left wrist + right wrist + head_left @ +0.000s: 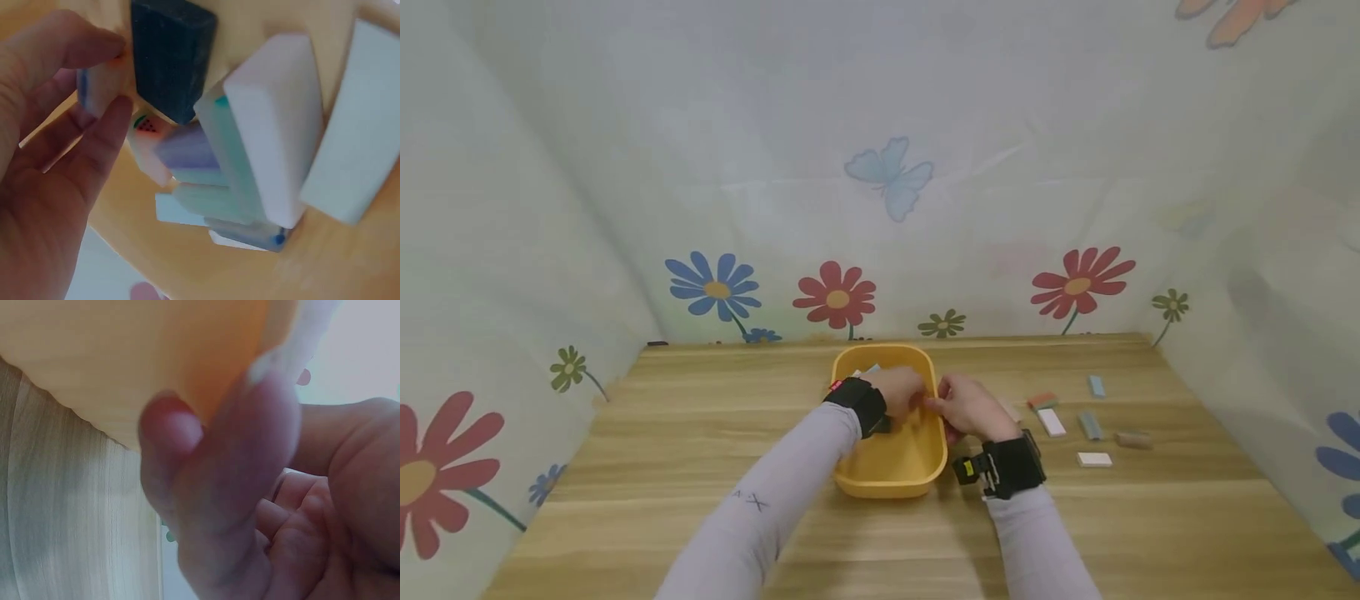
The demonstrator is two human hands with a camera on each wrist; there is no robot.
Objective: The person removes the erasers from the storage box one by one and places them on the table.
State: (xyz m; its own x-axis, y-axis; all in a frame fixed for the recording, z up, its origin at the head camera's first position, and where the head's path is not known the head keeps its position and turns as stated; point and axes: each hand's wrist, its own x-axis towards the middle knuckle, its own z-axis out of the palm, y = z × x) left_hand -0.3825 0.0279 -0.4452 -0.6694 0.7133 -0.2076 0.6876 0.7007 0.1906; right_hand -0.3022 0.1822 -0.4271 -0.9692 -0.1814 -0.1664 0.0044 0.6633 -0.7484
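Note:
My left hand (901,390) reaches down into a yellow plastic bin (891,490). Between its thumb and fingers, in the left wrist view, it pinches a small pale orange eraser (105,90) with a blue edge. Beside those fingers lie a black eraser (172,56), a white eraser (275,119), a pale flat eraser (359,125) and a purple one (190,150). My right hand (972,407) is at the bin's right side and grips its rim, thumb and finger against the wall (125,356) in the right wrist view.
Right of the bin, loose erasers lie on the wooden table (700,417): a white one (1052,422), another white one (1094,459), a grey one (1090,426), a light blue one (1097,386), a red-and-green one (1042,401) and a brown one (1133,440). A flowered cloth (760,208) stands behind.

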